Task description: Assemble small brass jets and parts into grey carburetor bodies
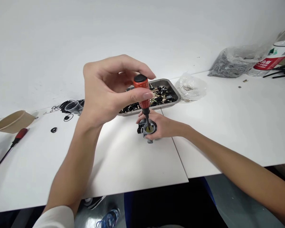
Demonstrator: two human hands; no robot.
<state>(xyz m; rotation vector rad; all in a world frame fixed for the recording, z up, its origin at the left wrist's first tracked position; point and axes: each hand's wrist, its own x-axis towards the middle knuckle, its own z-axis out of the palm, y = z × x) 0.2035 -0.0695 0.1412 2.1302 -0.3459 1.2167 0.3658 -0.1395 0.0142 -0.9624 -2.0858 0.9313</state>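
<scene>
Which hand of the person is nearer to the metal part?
The right. The right hand is wrapped around the side of the metal part; the left hand is above it, at the handle of the screwdriver.

Far left: tan bowl [7, 126], red-handled screwdriver [20, 135] lying beside it. Left of centre: clear plastic cup [72, 107] by black rings [65, 105]. Upper right: clear bag of grey bits [225, 65], red-and-white-labelled bottle [269, 63] beside it. Bottom edge: bluish bottle [110, 218].
</scene>
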